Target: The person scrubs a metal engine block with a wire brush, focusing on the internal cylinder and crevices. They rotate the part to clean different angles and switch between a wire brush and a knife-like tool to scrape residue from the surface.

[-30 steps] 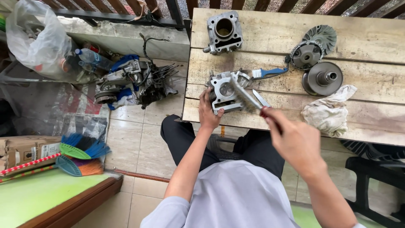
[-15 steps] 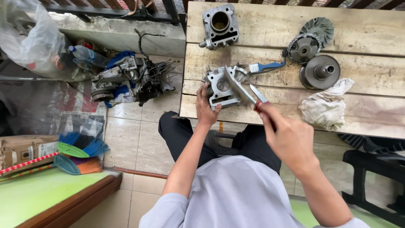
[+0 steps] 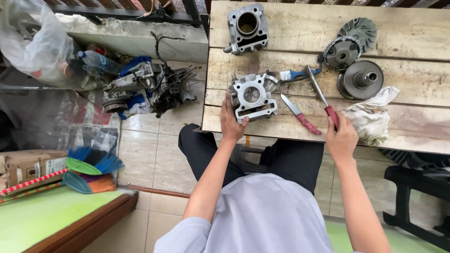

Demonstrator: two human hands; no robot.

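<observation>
A grey metal cylinder head (image 3: 252, 97) lies near the front left edge of the wooden table (image 3: 412, 89). My left hand (image 3: 230, 122) grips its near left corner. My right hand (image 3: 341, 137) rests at the table's front edge, closed on the red handle of a wire brush (image 3: 319, 92) that lies flat and points away towards the back. A small knife with a red handle (image 3: 301, 115) lies between the cylinder head and the brush. A blue-handled tool (image 3: 296, 74) sits just behind the head.
A grey cylinder block (image 3: 247, 27) stands at the table's back left. Pulley and clutch parts (image 3: 358, 79) and a dirty rag (image 3: 372, 121) lie to the right. An engine (image 3: 140, 89), plastic bags and brooms (image 3: 89, 171) are on the floor at left. A black stool (image 3: 412, 206) is at right.
My right hand pulled the wire brush off the cylinder head and swung it right, laying it flat on the table beside the rag. My left hand kept hold of the head.
</observation>
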